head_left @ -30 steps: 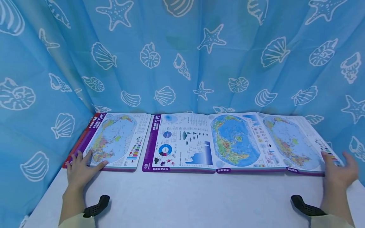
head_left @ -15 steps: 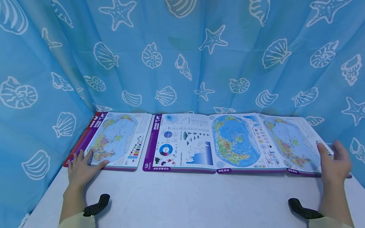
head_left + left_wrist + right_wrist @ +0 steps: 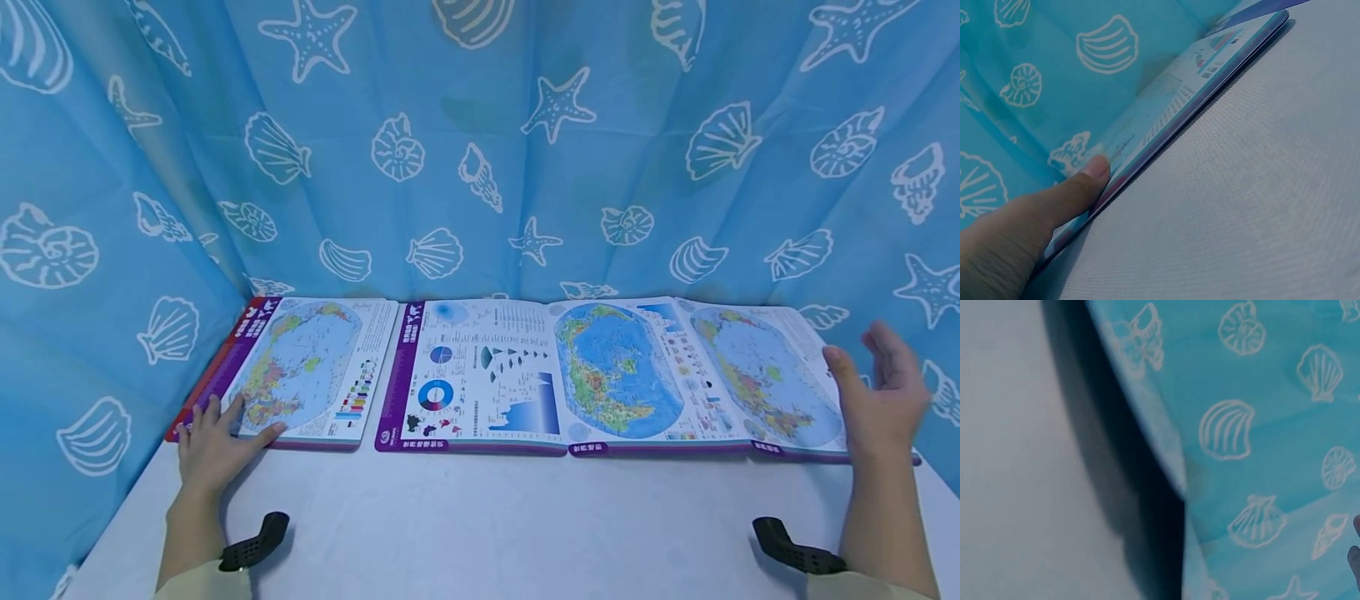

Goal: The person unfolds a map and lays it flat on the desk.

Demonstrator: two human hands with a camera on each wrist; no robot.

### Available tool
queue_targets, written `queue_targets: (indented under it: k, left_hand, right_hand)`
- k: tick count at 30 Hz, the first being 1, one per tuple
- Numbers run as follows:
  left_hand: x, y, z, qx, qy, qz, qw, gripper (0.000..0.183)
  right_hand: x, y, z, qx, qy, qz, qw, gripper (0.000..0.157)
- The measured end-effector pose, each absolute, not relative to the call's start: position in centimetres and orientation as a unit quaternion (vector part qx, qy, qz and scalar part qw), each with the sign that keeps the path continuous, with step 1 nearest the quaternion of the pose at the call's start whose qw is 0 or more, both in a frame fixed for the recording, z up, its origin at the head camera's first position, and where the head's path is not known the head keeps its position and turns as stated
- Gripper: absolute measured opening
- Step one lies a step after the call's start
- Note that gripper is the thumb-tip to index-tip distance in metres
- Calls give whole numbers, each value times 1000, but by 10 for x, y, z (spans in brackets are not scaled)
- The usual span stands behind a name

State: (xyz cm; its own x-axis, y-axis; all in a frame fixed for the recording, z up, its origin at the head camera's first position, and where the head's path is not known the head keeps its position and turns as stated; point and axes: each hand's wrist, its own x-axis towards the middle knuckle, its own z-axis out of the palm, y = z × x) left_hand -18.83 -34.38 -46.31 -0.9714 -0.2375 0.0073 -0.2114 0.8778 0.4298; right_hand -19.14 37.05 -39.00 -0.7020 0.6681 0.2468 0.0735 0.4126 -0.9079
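Note:
In the head view, my left hand [image 3: 213, 446] rests with spread fingers on the near left corner of a folded world map [image 3: 307, 358] with a purple band. Its thumb [image 3: 1088, 184] lies along the map's near edge in the left wrist view. A longer fold-out world map [image 3: 622, 375], three panels wide with a purple left border, lies to its right. Over that map's right end, my right hand [image 3: 885, 400] is raised with fingers loosely bent and nothing in it. Only its fingertips [image 3: 1354, 559] show in the right wrist view.
A red band [image 3: 206, 392] shows beneath the left map's purple one. Behind both maps hangs a blue curtain [image 3: 480, 167] with white shells and starfish. The white tabletop [image 3: 510, 525] stretches in front. Each wrist wears a black strap mount [image 3: 258, 542].
My right hand has risen from the right end of the fold-out map and shifted slightly left. My left hand stays where it was.

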Motion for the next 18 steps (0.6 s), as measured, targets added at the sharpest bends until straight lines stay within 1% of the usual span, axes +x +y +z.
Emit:
queue_targets:
  k: [4,8,16,18]
  left_hand:
    - [-189,-345,-463,117,-969,-215,30,104]
    - [-190,-346,-463,119,-970,-211,30,103]
    - [-191,-344,-464,124,-968,-215,21,105]
    - [-190,-344,-464,125,-968,-216,20,105]
  right_hand:
    - [-190,359,-381,-215,-789,477,321,62]
    - [-194,345,-375,-173,-796,471,339,60]
    - [-200,319,-367,-75,-811,468,343,60]
    - [-201,313,-366,-59,-815,468,336,60]
